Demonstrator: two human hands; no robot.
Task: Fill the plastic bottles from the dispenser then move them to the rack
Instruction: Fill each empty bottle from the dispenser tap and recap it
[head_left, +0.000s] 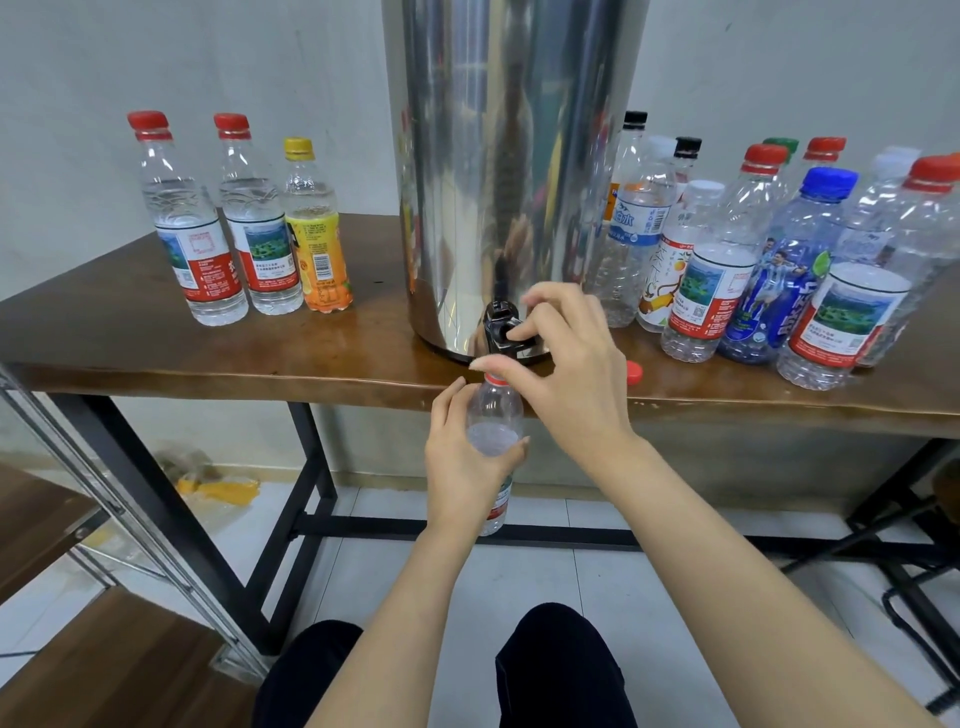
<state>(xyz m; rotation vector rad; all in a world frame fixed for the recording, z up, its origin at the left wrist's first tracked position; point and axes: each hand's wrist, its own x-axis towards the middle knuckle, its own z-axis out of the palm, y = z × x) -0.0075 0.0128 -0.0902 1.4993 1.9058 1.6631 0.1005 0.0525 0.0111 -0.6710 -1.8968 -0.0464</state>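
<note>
A tall steel dispenser (514, 171) stands on the brown table (218, 343), its black tap (500, 325) hanging over the front edge. My left hand (462, 467) grips a clear plastic bottle (496, 410) with a red neck ring, uncapped, held upright just under the tap. Water shows inside it at about shoulder height. My right hand (566, 364) reaches over the bottle, with its index finger curled on the tap lever and its thumb stretched out below, above the bottle mouth. A loose red cap (634, 372) lies on the table to the right of the tap.
Three capped bottles holding liquid (244, 223) stand on the table's left. Several capped, mostly empty bottles (769, 260) crowd the right side. A rack with wooden shelves and a metal frame (67, 519) is at the lower left. My knees (550, 670) are below, over a tiled floor.
</note>
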